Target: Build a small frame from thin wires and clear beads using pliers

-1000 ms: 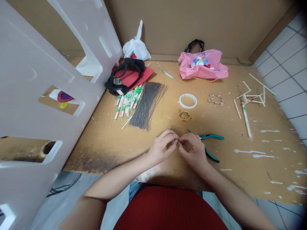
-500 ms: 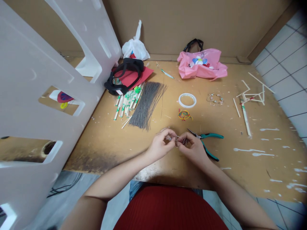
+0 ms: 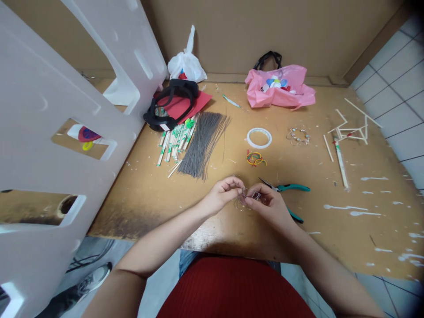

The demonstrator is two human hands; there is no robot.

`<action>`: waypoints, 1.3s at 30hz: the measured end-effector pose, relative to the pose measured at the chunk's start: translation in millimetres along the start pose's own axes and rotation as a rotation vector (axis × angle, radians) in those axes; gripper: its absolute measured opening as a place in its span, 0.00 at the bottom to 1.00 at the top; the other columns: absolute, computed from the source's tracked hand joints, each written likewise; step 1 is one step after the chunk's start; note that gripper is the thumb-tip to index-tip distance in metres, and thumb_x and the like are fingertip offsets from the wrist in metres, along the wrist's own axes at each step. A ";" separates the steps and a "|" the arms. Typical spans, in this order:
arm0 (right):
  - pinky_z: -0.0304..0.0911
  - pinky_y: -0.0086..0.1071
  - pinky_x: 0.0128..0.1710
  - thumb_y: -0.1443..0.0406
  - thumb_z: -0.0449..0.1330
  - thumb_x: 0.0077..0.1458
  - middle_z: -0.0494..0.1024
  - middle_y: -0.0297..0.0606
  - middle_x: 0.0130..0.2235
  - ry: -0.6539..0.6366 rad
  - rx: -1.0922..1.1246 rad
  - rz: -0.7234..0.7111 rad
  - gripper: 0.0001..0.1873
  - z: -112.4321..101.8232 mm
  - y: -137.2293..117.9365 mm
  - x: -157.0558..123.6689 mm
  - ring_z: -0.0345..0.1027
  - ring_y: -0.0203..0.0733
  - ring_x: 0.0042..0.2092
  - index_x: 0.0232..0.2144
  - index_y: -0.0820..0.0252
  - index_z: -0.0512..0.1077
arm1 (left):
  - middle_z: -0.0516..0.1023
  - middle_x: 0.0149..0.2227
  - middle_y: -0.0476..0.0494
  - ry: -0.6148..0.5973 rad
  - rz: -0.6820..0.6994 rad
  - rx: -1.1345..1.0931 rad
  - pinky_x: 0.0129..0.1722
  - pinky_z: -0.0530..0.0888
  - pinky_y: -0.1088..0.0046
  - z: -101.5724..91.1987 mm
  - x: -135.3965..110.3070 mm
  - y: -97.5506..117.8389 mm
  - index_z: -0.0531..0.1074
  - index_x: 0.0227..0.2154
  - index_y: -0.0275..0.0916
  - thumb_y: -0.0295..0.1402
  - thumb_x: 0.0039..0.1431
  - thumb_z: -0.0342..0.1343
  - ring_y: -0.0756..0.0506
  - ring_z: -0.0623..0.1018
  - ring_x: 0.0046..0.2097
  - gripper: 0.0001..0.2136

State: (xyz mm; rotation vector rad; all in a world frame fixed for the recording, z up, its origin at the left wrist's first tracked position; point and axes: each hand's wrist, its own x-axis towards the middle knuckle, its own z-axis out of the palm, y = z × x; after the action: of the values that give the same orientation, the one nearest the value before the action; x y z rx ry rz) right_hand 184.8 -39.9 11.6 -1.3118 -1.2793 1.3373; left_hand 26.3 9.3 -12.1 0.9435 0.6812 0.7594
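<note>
Between my two hands, just above the front middle of the table, is a small tangle of thin bent wire. My left hand pinches its left side between thumb and fingers. Closed on the right side of the same wire is my right hand, whose fingers partly cover it. Pliers with teal handles lie on the table right beside my right hand, which hides part of them. Beyond my hands rest a knot of coloured rubber bands and a roll of white tape.
Left of centre lie a bundle of grey wires, wrapped chopsticks and a black head strap. A pink bag of bottle caps stands behind. To the right are a wire ring and a stick frame. A white plastic panel borders the left.
The wire tangle has turned between my fingers, with loops now hanging lower. My right hand has shifted slightly right over the pliers. A person's shoe has appeared on the floor at lower left.
</note>
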 end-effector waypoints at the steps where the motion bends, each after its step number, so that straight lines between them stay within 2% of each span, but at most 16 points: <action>1: 0.60 0.29 0.29 0.59 0.63 0.47 0.73 0.31 0.26 -0.006 0.002 -0.007 0.09 -0.2 -0.3 -0.4 0.64 0.34 0.28 0.26 0.58 0.68 | 0.73 0.26 0.50 -0.004 -0.008 -0.024 0.31 0.69 0.76 -0.5 0.2 -0.9 0.70 0.29 0.35 0.32 0.49 0.60 0.53 0.73 0.27 0.07; 5: 0.62 0.29 0.30 0.59 0.64 0.47 0.73 0.31 0.26 -0.015 -0.021 -0.030 0.09 0.8 -1.6 -1.1 0.66 0.34 0.29 0.27 0.57 0.69 | 0.73 0.26 0.50 -0.009 -0.022 -0.059 0.30 0.68 0.79 -1.4 0.6 -3.0 0.71 0.30 0.35 0.31 0.50 0.60 0.55 0.73 0.27 0.06; 9: 0.65 0.32 0.33 0.57 0.60 0.51 0.75 0.35 0.30 -0.010 -0.138 -0.108 0.10 -7.5 -4.9 1.9 0.69 0.38 0.32 0.30 0.57 0.71 | 0.73 0.25 0.50 0.001 0.018 0.017 0.30 0.70 0.77 -1.3 -0.4 1.7 0.69 0.30 0.35 0.33 0.50 0.60 0.53 0.74 0.26 0.08; 11: 0.66 0.35 0.38 0.56 0.59 0.52 0.76 0.39 0.37 0.069 -0.330 -0.186 0.13 -22.2 -4.4 3.2 0.70 0.41 0.38 0.37 0.57 0.71 | 0.73 0.24 0.51 0.039 0.040 0.089 0.30 0.71 0.75 -1.6 -1.8 5.7 0.67 0.30 0.35 0.35 0.49 0.60 0.52 0.75 0.26 0.09; 14: 0.61 0.43 0.49 0.55 0.58 0.52 0.73 0.46 0.48 0.215 -0.808 -0.279 0.22 -56.3 6.0 0.4 0.66 0.49 0.49 0.49 0.58 0.67 | 0.73 0.22 0.51 0.130 0.086 0.204 0.29 0.70 0.76 -2.6 -4.0 10.3 0.66 0.30 0.36 0.34 0.49 0.59 0.52 0.74 0.25 0.09; 17: 0.53 0.51 0.54 0.52 0.58 0.49 0.66 0.50 0.56 0.099 -1.217 -0.291 0.33 -90.6 26.6 -10.2 0.54 0.58 0.59 0.55 0.60 0.63 | 0.74 0.23 0.51 0.205 0.157 0.285 0.30 0.69 0.78 -3.7 -5.6 11.6 0.67 0.30 0.36 0.32 0.49 0.58 0.53 0.74 0.26 0.07; 20: 0.54 0.51 0.53 0.52 0.57 0.48 0.64 0.50 0.58 -0.002 -1.411 -0.234 0.37 -109.2 42.2 -24.3 0.53 0.58 0.60 0.59 0.59 0.58 | 0.73 0.25 0.50 0.257 0.216 0.370 0.31 0.69 0.78 -4.0 -6.2 12.0 0.68 0.30 0.36 0.30 0.48 0.58 0.53 0.73 0.28 0.06; 24: 0.56 0.47 0.51 0.58 0.56 0.47 0.62 0.51 0.59 -0.051 -1.529 -0.249 0.37 -106.5 39.9 -36.0 0.55 0.58 0.58 0.59 0.65 0.56 | 0.73 0.27 0.49 0.308 0.281 0.500 0.33 0.69 0.78 -3.7 -7.1 15.1 0.69 0.28 0.36 0.28 0.48 0.56 0.53 0.72 0.29 0.03; 28: 0.59 0.47 0.45 0.65 0.54 0.46 0.70 0.52 0.51 0.000 -1.655 -0.205 0.30 -95.0 31.3 -35.6 0.63 0.59 0.49 0.54 0.66 0.64 | 0.74 0.28 0.49 0.321 0.310 0.547 0.35 0.70 0.77 -3.9 -8.0 17.4 0.70 0.28 0.37 0.29 0.49 0.55 0.52 0.73 0.31 0.03; 31: 0.61 0.47 0.44 0.65 0.54 0.45 0.73 0.52 0.47 0.068 -1.646 -0.154 0.27 -95.7 31.4 -31.7 0.66 0.58 0.46 0.50 0.66 0.67 | 0.74 0.28 0.49 0.321 0.308 0.544 0.34 0.70 0.77 -4.4 -8.1 16.7 0.70 0.28 0.36 0.29 0.49 0.55 0.53 0.72 0.30 0.03; 33: 0.62 0.46 0.43 0.64 0.54 0.45 0.73 0.51 0.47 0.086 -1.534 -0.108 0.27 -100.6 31.6 -30.0 0.67 0.57 0.46 0.50 0.64 0.68 | 0.73 0.27 0.49 0.327 0.305 0.538 0.32 0.69 0.77 -4.6 -8.1 16.0 0.70 0.28 0.36 0.29 0.49 0.55 0.53 0.71 0.29 0.03; 36: 0.64 0.44 0.45 0.64 0.53 0.44 0.74 0.47 0.48 0.053 -1.184 -0.010 0.26 -107.3 26.0 -31.3 0.69 0.54 0.46 0.49 0.61 0.68 | 0.73 0.26 0.50 0.346 0.307 0.545 0.30 0.68 0.78 -4.9 -8.3 15.6 0.70 0.28 0.36 0.29 0.49 0.55 0.53 0.71 0.28 0.03; 39: 0.66 0.42 0.42 0.62 0.53 0.46 0.77 0.44 0.43 -0.084 -0.699 0.134 0.24 -103.2 13.9 -37.6 0.71 0.51 0.43 0.47 0.61 0.69 | 0.73 0.27 0.50 0.358 0.319 0.573 0.29 0.68 0.79 -5.5 -8.4 15.0 0.70 0.28 0.37 0.29 0.49 0.55 0.53 0.71 0.27 0.03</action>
State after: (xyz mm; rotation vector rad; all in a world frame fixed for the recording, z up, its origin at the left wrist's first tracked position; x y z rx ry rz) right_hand 291.9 -68.1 10.1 -1.8474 -1.8402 1.0711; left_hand 13.3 10.6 0.3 1.4792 1.1127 1.0561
